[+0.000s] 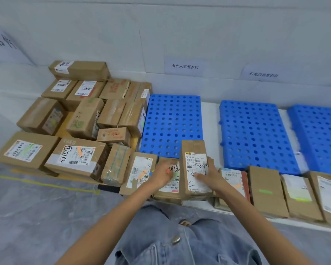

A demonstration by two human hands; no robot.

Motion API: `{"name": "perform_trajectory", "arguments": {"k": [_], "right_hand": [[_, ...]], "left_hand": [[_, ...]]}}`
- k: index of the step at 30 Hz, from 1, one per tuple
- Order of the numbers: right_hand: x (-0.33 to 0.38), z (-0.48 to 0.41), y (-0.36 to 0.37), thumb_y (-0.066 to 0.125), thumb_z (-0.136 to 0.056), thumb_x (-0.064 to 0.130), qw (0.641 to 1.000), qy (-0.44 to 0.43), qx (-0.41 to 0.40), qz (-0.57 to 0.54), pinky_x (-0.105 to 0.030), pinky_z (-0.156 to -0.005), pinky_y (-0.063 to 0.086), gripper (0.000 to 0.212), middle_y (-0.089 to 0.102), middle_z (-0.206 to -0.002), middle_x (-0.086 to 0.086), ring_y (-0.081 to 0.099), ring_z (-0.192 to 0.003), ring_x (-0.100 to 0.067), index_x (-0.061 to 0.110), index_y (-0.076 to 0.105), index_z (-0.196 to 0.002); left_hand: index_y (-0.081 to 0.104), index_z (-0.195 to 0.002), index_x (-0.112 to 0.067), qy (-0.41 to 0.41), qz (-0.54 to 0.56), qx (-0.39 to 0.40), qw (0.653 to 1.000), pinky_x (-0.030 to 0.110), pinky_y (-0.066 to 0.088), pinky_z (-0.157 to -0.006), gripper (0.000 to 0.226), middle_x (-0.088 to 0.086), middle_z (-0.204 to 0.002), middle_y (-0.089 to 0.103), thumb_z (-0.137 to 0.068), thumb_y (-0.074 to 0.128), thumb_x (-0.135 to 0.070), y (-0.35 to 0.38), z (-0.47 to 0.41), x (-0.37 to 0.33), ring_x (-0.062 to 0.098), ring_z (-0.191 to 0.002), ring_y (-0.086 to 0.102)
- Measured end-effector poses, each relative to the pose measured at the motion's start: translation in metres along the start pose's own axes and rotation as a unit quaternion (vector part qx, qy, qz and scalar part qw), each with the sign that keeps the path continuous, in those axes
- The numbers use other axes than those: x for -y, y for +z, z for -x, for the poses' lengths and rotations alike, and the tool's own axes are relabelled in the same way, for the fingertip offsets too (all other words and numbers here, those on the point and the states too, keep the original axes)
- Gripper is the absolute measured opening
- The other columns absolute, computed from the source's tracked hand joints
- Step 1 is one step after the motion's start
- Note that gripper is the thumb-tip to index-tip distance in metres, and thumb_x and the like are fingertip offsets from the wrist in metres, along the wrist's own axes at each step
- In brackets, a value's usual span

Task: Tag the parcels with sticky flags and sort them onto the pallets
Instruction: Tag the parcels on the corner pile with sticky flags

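My right hand grips a tall brown parcel and holds it upright at the front edge of the left blue pallet. The thumb lies on its white label, the fingers are behind it. My left hand is closed around small coloured sticky flags, just left of that parcel, and hovers over a flat parcel with handwriting on its label. Two more blue pallets lie bare to the right.
A row of brown parcels lies along the front of the white platform, some with green or orange flags. A big stack of parcels fills the left corner. Paper signs hang on the wall. Grey floor lies at the lower left.
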State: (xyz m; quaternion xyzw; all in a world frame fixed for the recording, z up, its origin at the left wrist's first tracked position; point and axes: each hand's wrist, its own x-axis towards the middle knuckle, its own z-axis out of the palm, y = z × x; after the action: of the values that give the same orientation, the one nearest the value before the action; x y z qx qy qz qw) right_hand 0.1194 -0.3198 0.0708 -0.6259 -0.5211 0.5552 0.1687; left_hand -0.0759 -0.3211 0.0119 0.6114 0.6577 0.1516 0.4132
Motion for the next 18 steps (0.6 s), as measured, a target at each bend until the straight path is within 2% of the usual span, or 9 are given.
{"name": "perform_trajectory", "arguments": {"k": [3, 5, 7, 10, 12, 15, 16, 18], "right_hand": [[-0.005, 0.002, -0.005, 0.062, -0.087, 0.004, 1.000, 0.002, -0.012, -0.006, -0.023, -0.090, 0.039, 0.071, 0.042, -0.136, 0.002, 0.035, -0.115, -0.005, 0.013, 0.018, -0.142], [-0.012, 0.002, -0.007, 0.063, -0.086, 0.005, 1.000, 0.005, -0.016, -0.021, -0.022, -0.087, 0.041, 0.069, 0.050, -0.132, -0.001, 0.044, -0.114, -0.008, 0.013, 0.021, -0.140], [-0.017, 0.002, -0.008, 0.065, -0.085, 0.008, 0.999, 0.007, -0.020, -0.031, -0.030, -0.091, 0.046, 0.063, 0.056, -0.127, -0.002, 0.053, -0.116, -0.015, 0.016, 0.027, -0.135], [-0.019, 0.004, -0.011, 0.065, -0.086, 0.013, 0.998, 0.011, -0.026, -0.048, -0.036, -0.093, 0.049, 0.054, 0.057, -0.123, -0.001, 0.057, -0.113, -0.018, 0.020, 0.033, -0.129], [-0.017, 0.006, -0.014, 0.061, -0.089, 0.017, 0.998, 0.013, -0.040, -0.054, -0.037, -0.095, 0.047, 0.056, 0.054, -0.123, -0.001, 0.056, -0.112, -0.019, 0.021, 0.030, -0.136], [-0.015, 0.006, -0.025, 0.055, -0.093, 0.021, 0.995, 0.017, -0.085, -0.051, -0.037, -0.102, 0.039, 0.066, 0.039, -0.143, -0.009, 0.045, -0.128, -0.025, 0.018, 0.019, -0.148], [-0.013, 0.007, -0.029, 0.054, -0.094, 0.022, 0.994, 0.003, -0.106, -0.040, -0.036, -0.100, 0.040, 0.063, 0.037, -0.145, -0.011, 0.043, -0.128, -0.024, 0.019, 0.021, -0.147], [-0.008, 0.011, -0.036, 0.053, -0.095, 0.020, 0.986, -0.062, -0.157, -0.003, -0.032, -0.097, 0.040, 0.055, 0.042, -0.141, -0.008, 0.044, -0.124, -0.019, 0.019, 0.029, -0.144]], "left_hand": [[0.048, -0.131, -0.016, -0.024, -0.138, -0.096, 0.985, 0.035, 0.044, -0.094, 0.053, 0.008, -0.131, 0.044, -0.082, 0.061, -0.001, -0.001, 0.001, 0.024, 0.026, -0.121, 0.041], [0.046, -0.131, -0.020, -0.040, -0.205, -0.105, 0.972, 0.036, 0.045, -0.089, 0.061, 0.007, -0.130, 0.040, -0.077, 0.068, -0.005, 0.002, 0.002, 0.030, 0.025, -0.121, 0.038], [0.043, -0.133, -0.021, -0.044, -0.244, -0.106, 0.963, 0.034, 0.044, -0.088, 0.063, 0.006, -0.130, 0.040, -0.077, 0.070, -0.010, 0.006, 0.001, 0.029, 0.024, -0.121, 0.038], [0.043, -0.132, -0.018, -0.081, -0.278, -0.103, 0.952, 0.033, 0.041, -0.090, 0.061, 0.007, -0.130, 0.043, -0.079, 0.071, -0.022, 0.006, -0.004, 0.028, 0.024, -0.122, 0.038], [0.045, -0.126, -0.014, -0.103, -0.286, -0.102, 0.947, 0.035, 0.040, -0.089, 0.058, 0.007, -0.127, 0.046, -0.077, 0.073, -0.030, 0.003, -0.006, 0.031, 0.025, -0.120, 0.039], [0.050, -0.113, -0.012, -0.104, -0.256, -0.111, 0.955, 0.035, 0.042, -0.084, 0.052, 0.007, -0.117, 0.048, -0.073, 0.077, -0.031, -0.003, -0.004, 0.033, 0.026, -0.114, 0.042], [0.052, -0.105, -0.012, -0.088, -0.213, -0.132, 0.964, 0.034, 0.043, -0.081, 0.041, 0.007, -0.112, 0.052, -0.075, 0.076, -0.026, -0.004, -0.003, 0.034, 0.026, -0.109, 0.046], [0.057, -0.088, -0.011, -0.074, -0.053, -0.180, 0.979, 0.027, 0.043, -0.073, 0.014, 0.007, -0.100, 0.063, -0.081, 0.069, -0.012, -0.012, 0.000, 0.028, 0.021, -0.096, 0.055]]}}
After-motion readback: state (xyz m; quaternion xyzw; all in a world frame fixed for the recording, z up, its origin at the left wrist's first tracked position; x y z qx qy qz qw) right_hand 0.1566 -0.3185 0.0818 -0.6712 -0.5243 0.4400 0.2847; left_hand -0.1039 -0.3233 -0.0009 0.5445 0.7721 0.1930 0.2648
